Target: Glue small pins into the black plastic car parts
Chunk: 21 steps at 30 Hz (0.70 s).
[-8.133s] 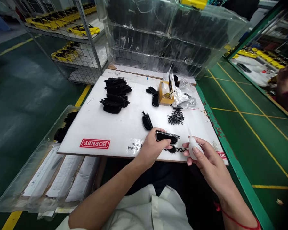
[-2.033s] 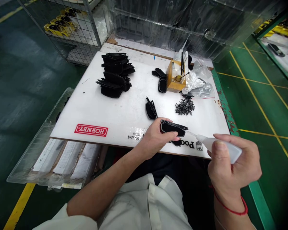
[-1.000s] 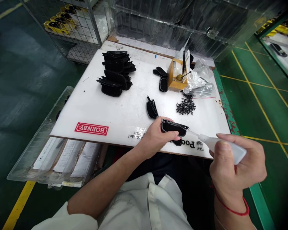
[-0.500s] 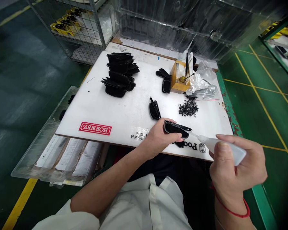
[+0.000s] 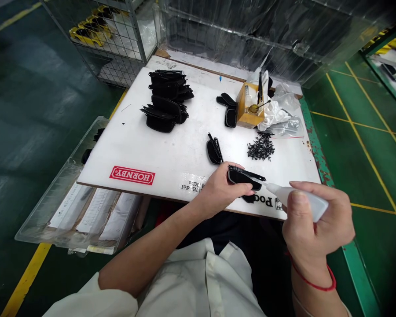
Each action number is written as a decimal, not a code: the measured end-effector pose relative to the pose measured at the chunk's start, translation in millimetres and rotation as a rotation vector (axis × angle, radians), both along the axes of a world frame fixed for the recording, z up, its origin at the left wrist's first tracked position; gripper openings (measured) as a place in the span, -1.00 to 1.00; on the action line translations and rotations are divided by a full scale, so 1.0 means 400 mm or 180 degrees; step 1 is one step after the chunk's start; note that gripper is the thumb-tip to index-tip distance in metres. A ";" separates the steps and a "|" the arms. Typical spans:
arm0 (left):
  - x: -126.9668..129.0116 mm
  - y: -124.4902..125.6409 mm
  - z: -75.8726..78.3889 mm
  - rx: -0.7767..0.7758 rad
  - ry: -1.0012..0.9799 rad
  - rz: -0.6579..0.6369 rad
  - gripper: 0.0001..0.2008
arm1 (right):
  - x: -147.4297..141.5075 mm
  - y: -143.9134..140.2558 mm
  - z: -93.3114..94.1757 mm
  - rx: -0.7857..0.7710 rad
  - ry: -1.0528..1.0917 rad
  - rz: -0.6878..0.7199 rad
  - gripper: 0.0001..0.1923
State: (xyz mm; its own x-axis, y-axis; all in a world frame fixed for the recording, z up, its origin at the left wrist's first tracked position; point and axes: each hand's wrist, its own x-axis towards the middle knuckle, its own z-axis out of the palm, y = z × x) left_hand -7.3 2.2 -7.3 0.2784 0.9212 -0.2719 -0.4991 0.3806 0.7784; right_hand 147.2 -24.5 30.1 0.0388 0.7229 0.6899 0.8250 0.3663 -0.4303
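Observation:
My left hand [image 5: 222, 187] is closed on a flat black plastic part [image 5: 242, 177] with a rounded edge and a thin bar along its top, held above the table's front edge. My right hand [image 5: 318, 220] grips a white squeeze bottle [image 5: 305, 200], its thin nozzle pointing left at the right end of the part. Whether the tip touches the part I cannot tell. Another black part [image 5: 214, 149] lies just behind my left hand. A heap of small black pins or screws [image 5: 261, 146] lies farther back on the right.
Stacked black parts [image 5: 166, 101] stand at the back left of the white table [image 5: 165, 158]. A yellow wooden box [image 5: 246, 116] holding tools stands at the back right, beside plastic bags [image 5: 287, 125]. A clear plastic bin [image 5: 62, 237] is at the left, below a wire rack [image 5: 112, 48].
My right hand has moved left with the squeeze bottle, bringing the nozzle closer to the black part. My left hand keeps its hold; the view has shifted slightly.

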 end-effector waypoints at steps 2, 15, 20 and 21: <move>-0.001 0.000 0.000 0.0011 -0.0011 -0.0004 -0.66 | 0.000 0.001 -0.001 -0.0002 -0.0010 0.0017 -0.85; -0.002 0.000 -0.003 0.0048 0.0046 -0.0021 -0.67 | 0.002 0.001 0.002 -0.0170 -0.0056 0.0065 -0.86; -0.003 -0.001 -0.004 0.0032 0.0043 -0.0021 -0.66 | 0.000 -0.002 0.006 -0.0190 -0.0009 0.0045 -0.86; -0.003 -0.001 -0.004 0.0025 0.0046 -0.0028 -0.66 | -0.001 -0.003 0.007 -0.0177 -0.0005 0.0031 -0.86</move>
State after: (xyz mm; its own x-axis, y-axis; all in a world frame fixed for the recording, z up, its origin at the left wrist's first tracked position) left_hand -8.5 1.9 -9.0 0.2827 0.9208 -0.2688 -0.4845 0.3789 0.7885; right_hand 146.9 -25.6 32.9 0.0306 0.7605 0.6486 0.8222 0.3498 -0.4490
